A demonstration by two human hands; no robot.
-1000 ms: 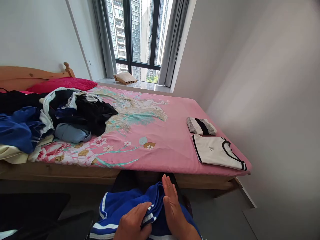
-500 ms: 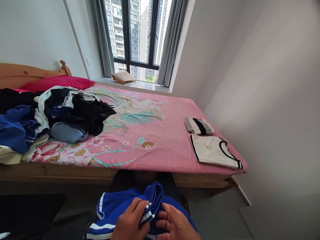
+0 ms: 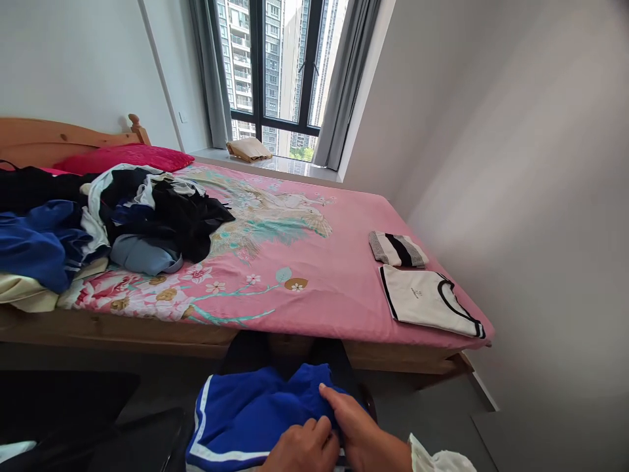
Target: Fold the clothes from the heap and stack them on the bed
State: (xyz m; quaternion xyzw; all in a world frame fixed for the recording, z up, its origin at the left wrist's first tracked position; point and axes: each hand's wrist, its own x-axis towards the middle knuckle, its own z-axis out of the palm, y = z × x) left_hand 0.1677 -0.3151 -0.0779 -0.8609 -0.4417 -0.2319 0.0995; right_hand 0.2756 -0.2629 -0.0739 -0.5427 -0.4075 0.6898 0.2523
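Blue shorts [image 3: 255, 406] with white stripes along the edges lie spread over my lap, close to the bed's near side. My left hand [image 3: 304, 447] is closed at their lower right part, fingers curled into the cloth. Just right of it, my right hand [image 3: 363, 429] grips the gathered right end, its thumb on top and its other fingers partly hidden. On the bed's right side are a folded cream shirt with black trim [image 3: 425, 298] and, behind it, a folded striped garment in black, white and grey [image 3: 398, 250].
A heap of mixed clothes [image 3: 162, 210] covers the left of the bed, in front of a red pillow [image 3: 125, 157]. The pink floral sheet [image 3: 334, 282] shows between heap and folded pieces. A folded beige cloth [image 3: 249, 149] rests on the windowsill. A dark chair-like shape [image 3: 132, 439] stands lower left.
The bunched part of the blue shorts has been opened out flatter. My left hand has moved right and down, and my right hand has closed on the cloth. The view shifted slightly.
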